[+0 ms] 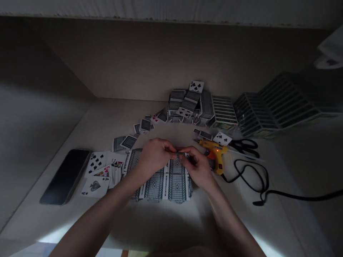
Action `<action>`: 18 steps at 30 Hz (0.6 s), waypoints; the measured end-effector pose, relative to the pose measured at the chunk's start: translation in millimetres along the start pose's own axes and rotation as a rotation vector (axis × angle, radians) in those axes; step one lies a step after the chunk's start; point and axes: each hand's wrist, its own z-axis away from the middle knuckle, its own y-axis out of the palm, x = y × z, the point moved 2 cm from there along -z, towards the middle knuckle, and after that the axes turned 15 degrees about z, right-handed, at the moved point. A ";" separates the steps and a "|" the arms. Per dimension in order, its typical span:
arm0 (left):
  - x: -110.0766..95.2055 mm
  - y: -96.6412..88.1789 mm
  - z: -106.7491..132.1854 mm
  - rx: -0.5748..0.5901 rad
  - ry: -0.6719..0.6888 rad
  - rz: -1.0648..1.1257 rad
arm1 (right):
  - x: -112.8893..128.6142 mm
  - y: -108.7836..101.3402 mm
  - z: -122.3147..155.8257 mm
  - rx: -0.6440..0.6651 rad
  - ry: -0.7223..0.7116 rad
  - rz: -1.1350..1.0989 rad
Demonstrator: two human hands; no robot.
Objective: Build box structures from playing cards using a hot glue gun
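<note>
A panel of joined playing cards, patterned backs upward, lies on the pale surface in front of me. My left hand reaches over it from the left, thumb and fingers pinched at its far edge. Close beside it, my right hand pinches at the same edge from the right. The fingertips of both hands nearly meet there, over what looks like a card edge or fold. My left hand and forearm hide part of the panel. A yellow glue gun with a lit orange light lies just right of my right hand.
Loose cards lie left of the panel, beside a black phone. Behind stand folded card structures and slatted card pieces. Black-handled scissors lie behind the glue gun, whose black cord runs right. Walls enclose the back and left.
</note>
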 end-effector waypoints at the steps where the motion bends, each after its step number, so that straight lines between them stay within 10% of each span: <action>1: 0.1 0.1 0.0 0.004 0.001 0.002 | 0.1 0.0 0.2 0.000 0.000 -0.008; 18: -1.3 2.9 1.2 0.014 -0.006 -0.092 | 2.7 -0.4 0.5 0.008 0.001 -0.013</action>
